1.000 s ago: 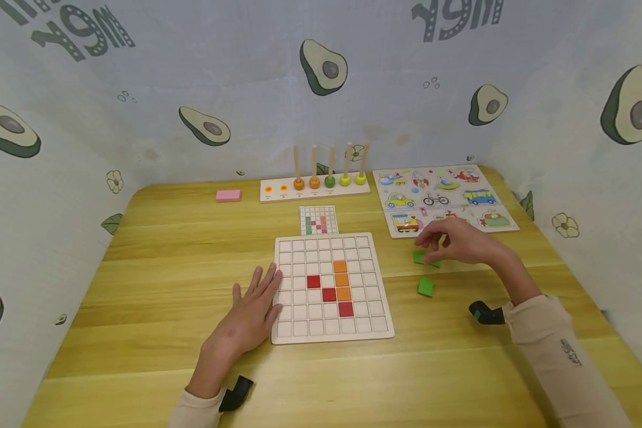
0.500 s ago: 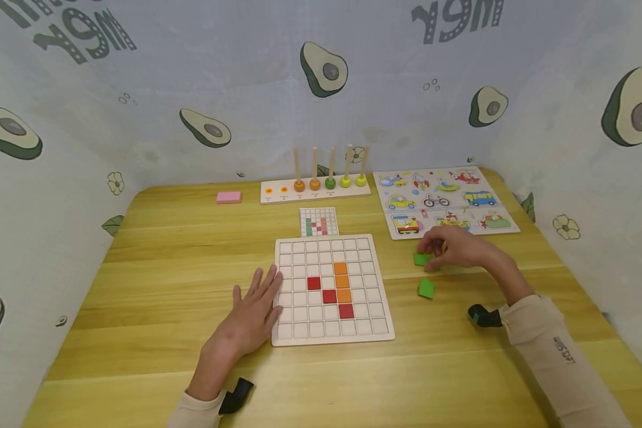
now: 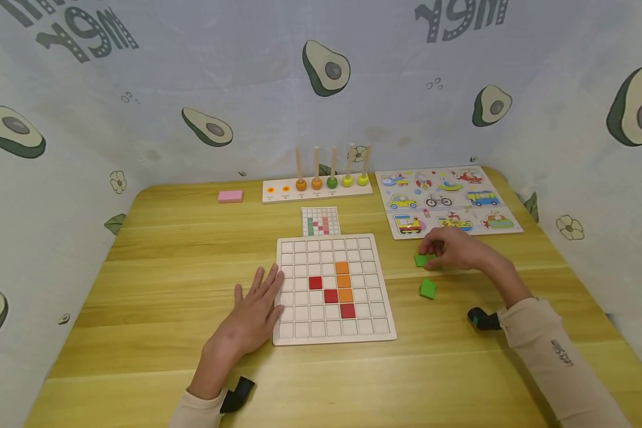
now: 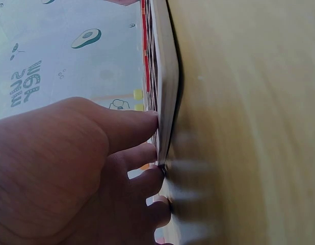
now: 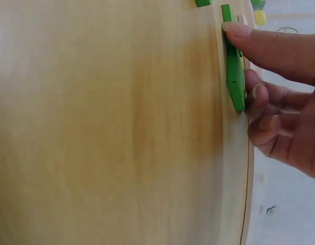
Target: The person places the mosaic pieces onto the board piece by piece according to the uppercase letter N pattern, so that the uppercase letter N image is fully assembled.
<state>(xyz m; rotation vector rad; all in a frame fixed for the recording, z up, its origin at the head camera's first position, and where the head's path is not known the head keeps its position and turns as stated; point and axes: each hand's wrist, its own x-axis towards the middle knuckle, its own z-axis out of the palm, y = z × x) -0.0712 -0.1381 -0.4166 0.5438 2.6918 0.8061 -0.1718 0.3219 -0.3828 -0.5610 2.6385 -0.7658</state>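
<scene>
Green tiles (image 3: 421, 261) lie on the tabletop (image 3: 321, 386), right of the grid board (image 3: 373, 295), partly hidden by the right hand (image 3: 455, 248); its thumb touches one, fingers curling beside them, but whether they pinch I cannot tell. Another green tile (image 3: 428, 289) lies nearer. The left hand (image 3: 248, 319) rests spread fingers on the board's left edge. The far peg stand's (image 3: 274, 195) lettering is illegible.

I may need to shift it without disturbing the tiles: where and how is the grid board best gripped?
Probably at mid-length of its left and right edges, from both sides at once. The grid board is broad, thin and flat on the wood-grain table, with red and orange tiles in its cells, so a level, two-sided hold suits. The left hand touches the left edge.
</scene>
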